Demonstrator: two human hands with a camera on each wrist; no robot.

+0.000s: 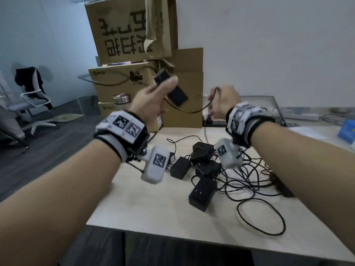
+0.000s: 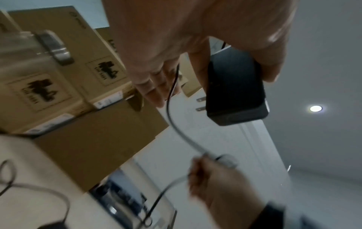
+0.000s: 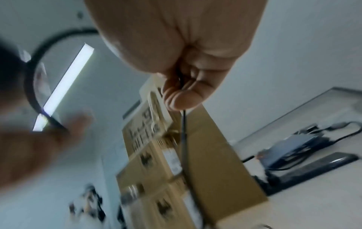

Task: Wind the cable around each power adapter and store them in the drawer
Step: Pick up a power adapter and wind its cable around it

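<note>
My left hand (image 1: 153,98) is raised above the table and grips a black power adapter (image 1: 171,89) between thumb and fingers; the left wrist view shows the same adapter (image 2: 235,93) with its plug prongs pointing left. Its black cable (image 1: 192,111) sags across to my right hand (image 1: 223,100), which pinches the cable (image 3: 183,124) in a closed fist. Several more black adapters (image 1: 203,191) lie on the table (image 1: 153,208) below, in a tangle of loose cables (image 1: 249,181). No drawer is in view.
Stacked cardboard boxes (image 1: 134,35) stand at the table's far edge, with a metal flask (image 1: 121,98) beside them. A power strip (image 1: 215,122) lies behind my right wrist, a blue box (image 1: 347,131) at far right. An office chair (image 1: 32,96) stands on the floor at left.
</note>
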